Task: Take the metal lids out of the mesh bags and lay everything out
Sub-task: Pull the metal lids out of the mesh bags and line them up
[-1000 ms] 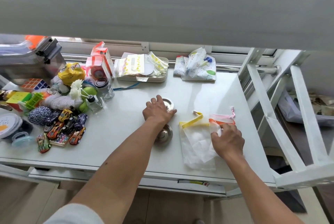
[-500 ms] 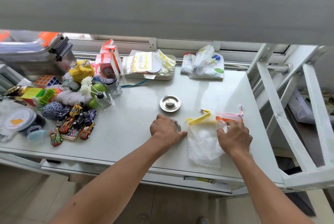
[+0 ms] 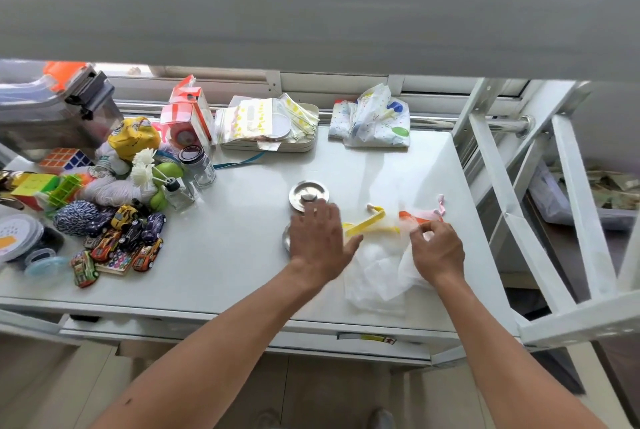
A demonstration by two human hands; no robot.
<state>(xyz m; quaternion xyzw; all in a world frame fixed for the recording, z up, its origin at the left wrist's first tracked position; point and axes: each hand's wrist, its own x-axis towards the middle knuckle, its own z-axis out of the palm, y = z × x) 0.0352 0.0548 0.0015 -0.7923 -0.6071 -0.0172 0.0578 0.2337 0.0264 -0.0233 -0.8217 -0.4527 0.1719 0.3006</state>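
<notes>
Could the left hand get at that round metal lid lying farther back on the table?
Probably yes: the left hand hovers open just in front of the lid, with nothing between them.

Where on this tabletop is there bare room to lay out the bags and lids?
Bare table lies between the toy cars and the left hand, and behind the metal lid up to the tray. The left end is crowded with toys; mesh bags fill the front right.

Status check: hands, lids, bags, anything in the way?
Left hand open, flat over near lid. Right hand pinching orange-trimmed bag. Far lid out on table. Nothing blocking.
</notes>
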